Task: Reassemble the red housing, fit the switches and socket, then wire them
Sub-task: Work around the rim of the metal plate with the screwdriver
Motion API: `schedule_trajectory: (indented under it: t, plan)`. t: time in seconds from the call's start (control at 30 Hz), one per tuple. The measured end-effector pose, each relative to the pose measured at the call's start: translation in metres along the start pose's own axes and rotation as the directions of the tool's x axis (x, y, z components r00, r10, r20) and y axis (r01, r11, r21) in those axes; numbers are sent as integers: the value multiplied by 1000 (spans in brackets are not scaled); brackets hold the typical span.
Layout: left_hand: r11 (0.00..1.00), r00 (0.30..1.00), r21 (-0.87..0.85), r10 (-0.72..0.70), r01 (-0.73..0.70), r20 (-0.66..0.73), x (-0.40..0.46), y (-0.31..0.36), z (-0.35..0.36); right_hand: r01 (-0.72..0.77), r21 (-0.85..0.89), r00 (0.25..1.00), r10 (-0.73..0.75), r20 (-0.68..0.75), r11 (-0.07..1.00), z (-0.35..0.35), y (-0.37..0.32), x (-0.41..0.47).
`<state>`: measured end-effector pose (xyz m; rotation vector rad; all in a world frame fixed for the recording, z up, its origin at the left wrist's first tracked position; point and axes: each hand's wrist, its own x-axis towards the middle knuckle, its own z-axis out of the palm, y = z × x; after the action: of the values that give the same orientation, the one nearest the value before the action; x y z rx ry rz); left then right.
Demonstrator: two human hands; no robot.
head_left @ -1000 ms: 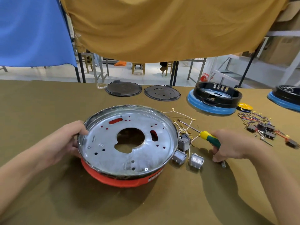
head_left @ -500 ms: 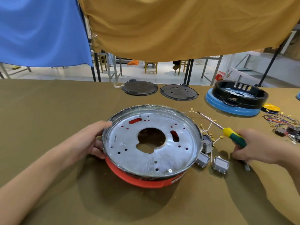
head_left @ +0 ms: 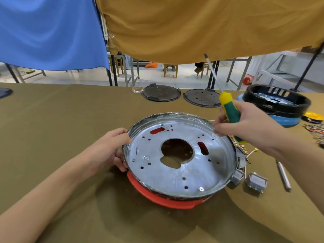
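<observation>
The red housing lies on the table with a round silver metal plate seated on top, a big hole in its middle. My left hand grips the plate's left rim. My right hand holds a green and yellow screwdriver above the plate's far right rim, shaft pointing up and away. One screw sits in the plate near its front edge. Grey switches and gold-tipped wires lie just right of the housing.
Two black round covers lie at the table's far side. A blue-and-black housing stands at the back right, with a yellow part and coloured wires beside it. A thin metal rod lies at right.
My right hand has lifted the screwdriver off the table by the switches and raised it over the plate's far right rim, tip now pointing up. My left hand stays on the rim.
</observation>
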<state>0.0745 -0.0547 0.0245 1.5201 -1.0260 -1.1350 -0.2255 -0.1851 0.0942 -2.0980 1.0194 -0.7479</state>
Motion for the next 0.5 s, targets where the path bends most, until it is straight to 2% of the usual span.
schedule_trajectory:
  t: [0.17,0.3,0.4,0.5]
  plan:
    - [1000,1000,14,13,-13,-21,0,-3,1,13,-45,1000,-12,23,999,14,-2,34]
    - [997,999,67,28,-30,21,-2,-1,-6,-21,-48,999,22,32,999,11,10,44]
    - [989,996,148,-18,4,88,-3,5,-13,-38,-52,999,39,19,998,5,15,47]
    - [985,998,162,-56,50,30,-3,9,-15,-79,5,994,79,75,997,0,14,48]
